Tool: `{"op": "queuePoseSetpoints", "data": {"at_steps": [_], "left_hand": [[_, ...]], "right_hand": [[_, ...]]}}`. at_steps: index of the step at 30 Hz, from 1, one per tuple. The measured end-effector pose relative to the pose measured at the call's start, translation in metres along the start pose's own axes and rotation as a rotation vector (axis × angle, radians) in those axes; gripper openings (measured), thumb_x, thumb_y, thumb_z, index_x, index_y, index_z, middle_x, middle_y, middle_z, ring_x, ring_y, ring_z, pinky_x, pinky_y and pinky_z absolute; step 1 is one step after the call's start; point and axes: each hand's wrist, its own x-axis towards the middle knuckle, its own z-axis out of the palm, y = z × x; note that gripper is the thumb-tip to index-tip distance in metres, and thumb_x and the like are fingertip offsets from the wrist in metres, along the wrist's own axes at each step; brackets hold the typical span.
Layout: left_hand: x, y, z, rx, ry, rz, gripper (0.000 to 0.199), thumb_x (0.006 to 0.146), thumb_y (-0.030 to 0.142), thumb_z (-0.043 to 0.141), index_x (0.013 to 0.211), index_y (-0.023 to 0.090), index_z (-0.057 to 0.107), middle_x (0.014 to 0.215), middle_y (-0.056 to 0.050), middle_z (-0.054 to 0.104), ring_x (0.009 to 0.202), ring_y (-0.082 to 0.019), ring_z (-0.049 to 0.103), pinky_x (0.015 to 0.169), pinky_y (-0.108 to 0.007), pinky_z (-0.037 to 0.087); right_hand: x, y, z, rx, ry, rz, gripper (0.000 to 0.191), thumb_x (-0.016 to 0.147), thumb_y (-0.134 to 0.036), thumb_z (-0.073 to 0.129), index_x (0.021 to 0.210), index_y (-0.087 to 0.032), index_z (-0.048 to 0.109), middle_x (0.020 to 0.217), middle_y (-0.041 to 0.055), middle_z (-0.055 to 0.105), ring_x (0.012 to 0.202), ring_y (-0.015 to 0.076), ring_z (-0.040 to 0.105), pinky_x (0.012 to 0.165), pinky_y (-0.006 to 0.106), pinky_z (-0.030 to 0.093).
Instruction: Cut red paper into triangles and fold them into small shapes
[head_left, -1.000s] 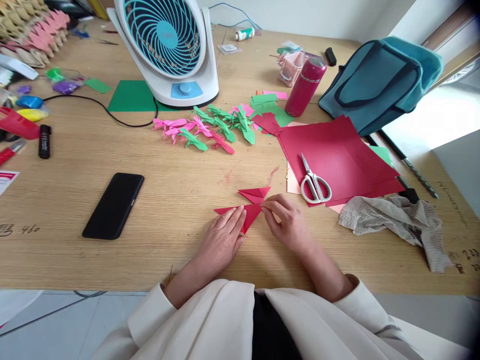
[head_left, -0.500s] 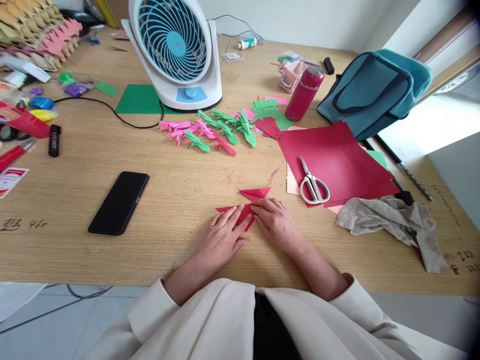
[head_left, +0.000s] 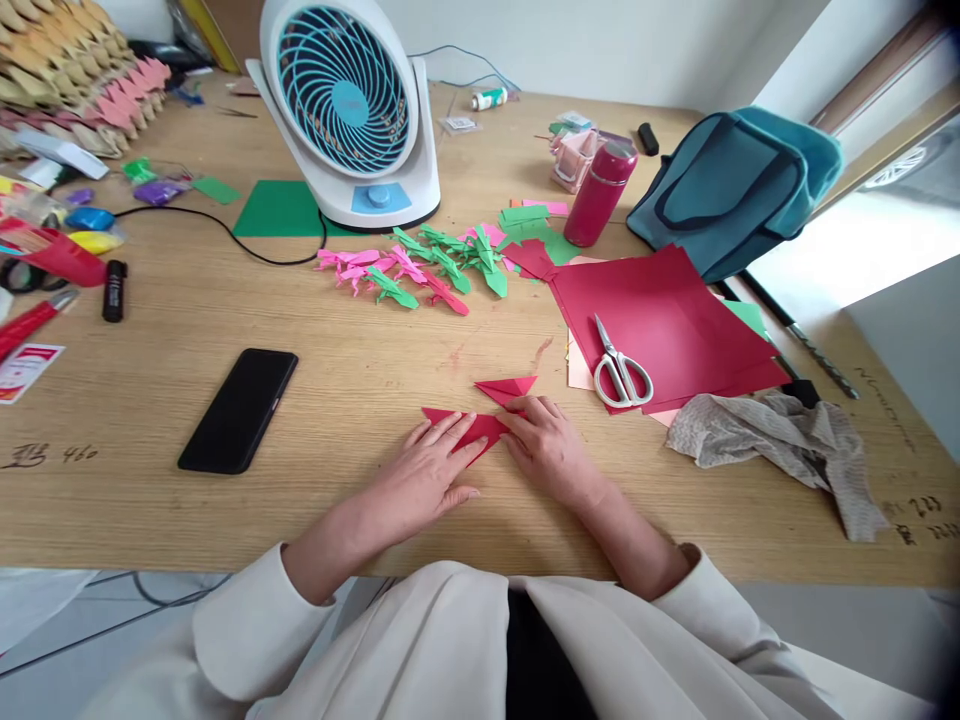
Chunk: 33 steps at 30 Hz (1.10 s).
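Observation:
A folded red paper triangle (head_left: 480, 430) lies flat on the table in front of me. My left hand (head_left: 427, 466) rests on its left half, fingers stretched out flat and the thumb apart. At the right corner, the curled fingers of my right hand (head_left: 549, 445) grip the paper, and their tips hide that end. Just beyond, a second folded red paper piece (head_left: 506, 388) lies close to the right fingertips. Farther back is a group of folded paper figures in green (head_left: 487, 262), pink (head_left: 356, 265) and red (head_left: 448, 294).
To the right, white-handled scissors (head_left: 622, 375) lie on red paper sheets (head_left: 675, 320), beside a crumpled cloth (head_left: 750, 440). A phone (head_left: 238, 410) is at left. Behind stand a fan (head_left: 349, 110), a red bottle (head_left: 600, 195) and a teal bag (head_left: 735, 190).
My left hand has slid left along the triangle, uncovering more of its middle. My right hand stays at the right corner. The view has shifted slightly.

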Motion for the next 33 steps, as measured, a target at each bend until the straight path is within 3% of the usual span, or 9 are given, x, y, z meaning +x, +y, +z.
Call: {"op": "queuePoseSetpoints", "data": {"at_steps": [4,9,14,24,33], "left_hand": [[0.008,0.004,-0.011,0.035,-0.042,-0.004,0.047,0.097,0.040,0.051,0.138,0.018,0.052,0.153,-0.016,0.045,0.140,-0.031,0.043,0.114,-0.048,0.034],[0.011,0.010,0.008,0.062,0.013,-0.070,0.065,0.094,0.042,0.055,0.147,0.007,0.039,0.153,-0.022,0.042,0.141,-0.032,0.042,0.113,-0.044,0.037],[0.003,0.011,0.030,0.082,0.078,-0.059,0.080,0.093,0.053,0.053,0.154,0.008,0.027,0.160,-0.020,0.030,0.149,-0.031,0.029,0.117,-0.045,0.031],[-0.001,0.010,0.038,0.100,0.091,-0.063,0.088,0.089,0.066,0.048,0.154,0.009,0.030,0.163,-0.017,0.025,0.150,-0.032,0.024,0.121,-0.047,0.023],[-0.001,0.010,0.045,0.155,0.140,-0.081,0.089,0.091,0.068,0.042,0.156,0.009,0.026,0.164,-0.016,0.022,0.151,-0.030,0.022,0.122,-0.047,0.022]], "right_hand": [[0.000,-0.001,0.003,0.013,-0.013,0.013,0.022,0.095,-0.017,0.054,0.113,-0.018,0.066,0.108,0.0115,0.061,0.096,0.0247,0.054,0.088,0.041,0.050],[0.000,-0.002,0.004,-0.001,-0.035,0.033,0.020,0.098,-0.021,0.051,0.111,-0.017,0.066,0.104,0.0115,0.061,0.094,0.0235,0.054,0.088,0.040,0.049],[0.000,-0.005,0.000,-0.028,-0.080,0.033,0.020,0.099,-0.020,0.049,0.109,-0.017,0.066,0.101,0.0113,0.060,0.092,0.0236,0.053,0.086,0.040,0.047],[0.000,-0.019,0.003,-0.229,-0.173,-0.001,0.038,0.094,-0.028,0.059,0.131,-0.023,0.057,0.118,0.0142,0.062,0.097,0.0297,0.052,0.080,0.044,0.043],[-0.012,-0.026,0.005,-0.254,-0.125,0.030,0.051,0.089,-0.030,0.065,0.133,-0.009,0.053,0.131,0.0198,0.058,0.107,0.0329,0.052,0.085,0.047,0.045]]}}
